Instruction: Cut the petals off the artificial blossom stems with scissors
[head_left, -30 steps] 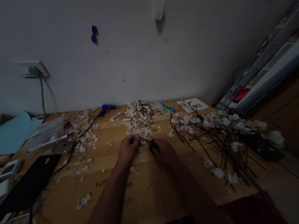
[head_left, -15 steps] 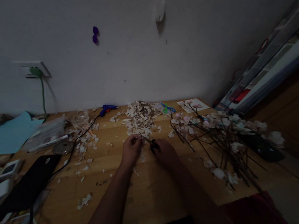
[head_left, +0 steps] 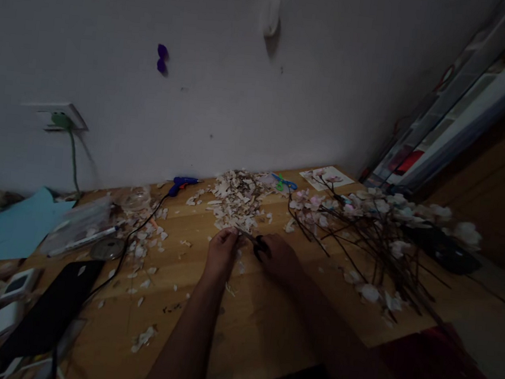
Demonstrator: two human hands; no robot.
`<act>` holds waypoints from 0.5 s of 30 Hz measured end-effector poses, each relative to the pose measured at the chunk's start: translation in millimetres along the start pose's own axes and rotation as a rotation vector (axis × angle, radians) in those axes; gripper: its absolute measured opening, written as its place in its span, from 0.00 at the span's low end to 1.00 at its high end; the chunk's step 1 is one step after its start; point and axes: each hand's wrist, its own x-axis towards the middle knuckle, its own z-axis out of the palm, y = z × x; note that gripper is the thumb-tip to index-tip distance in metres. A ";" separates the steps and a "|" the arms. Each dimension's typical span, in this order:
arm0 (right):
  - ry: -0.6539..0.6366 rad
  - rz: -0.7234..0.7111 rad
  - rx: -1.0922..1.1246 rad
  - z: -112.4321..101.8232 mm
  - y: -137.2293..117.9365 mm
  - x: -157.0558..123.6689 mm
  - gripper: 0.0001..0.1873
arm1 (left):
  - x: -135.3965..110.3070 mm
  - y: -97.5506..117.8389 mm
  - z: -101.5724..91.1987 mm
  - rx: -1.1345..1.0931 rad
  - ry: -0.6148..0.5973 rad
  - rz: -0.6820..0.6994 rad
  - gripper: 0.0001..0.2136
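My left hand point(head_left: 222, 253) is closed in a pinch on a small pale piece I cannot make out, just in front of a heap of pale scraps point(head_left: 236, 198) on the wooden table point(head_left: 266, 328). My right hand point(head_left: 279, 256) is wrapped round the black handles of a pair of scissors point(head_left: 254, 241). The blades point left, toward my left fingertips. The two hands are almost touching in the middle of the table. The light is dim, so fine detail is lost.
A bundle of dark twigs with pale pink blossoms point(head_left: 378, 225) lies to the right. A blue glue gun point(head_left: 181, 184) and its black cable sit near the wall. At left lie blue paper point(head_left: 8, 225), a plastic bag point(head_left: 77, 226) and a black flat object point(head_left: 51, 307). Loose scraps are scattered around.
My left hand has shifted slightly right, closer to the scissors. The right hand has stayed almost in place.
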 end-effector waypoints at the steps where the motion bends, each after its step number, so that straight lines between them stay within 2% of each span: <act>1: -0.006 0.002 0.003 -0.3 0.0 0.0 0.10 | -0.1 0.2 -0.2 0.028 -0.001 0.006 0.17; 10: -0.008 -0.003 -0.018 -1.3 -0.8 0.0 0.10 | 4.8 8.1 -12.4 0.242 -0.038 0.050 0.15; 15: -0.006 -0.002 -0.024 -0.2 0.5 -0.4 0.10 | 5.0 11.3 -12.0 0.201 -0.051 0.053 0.17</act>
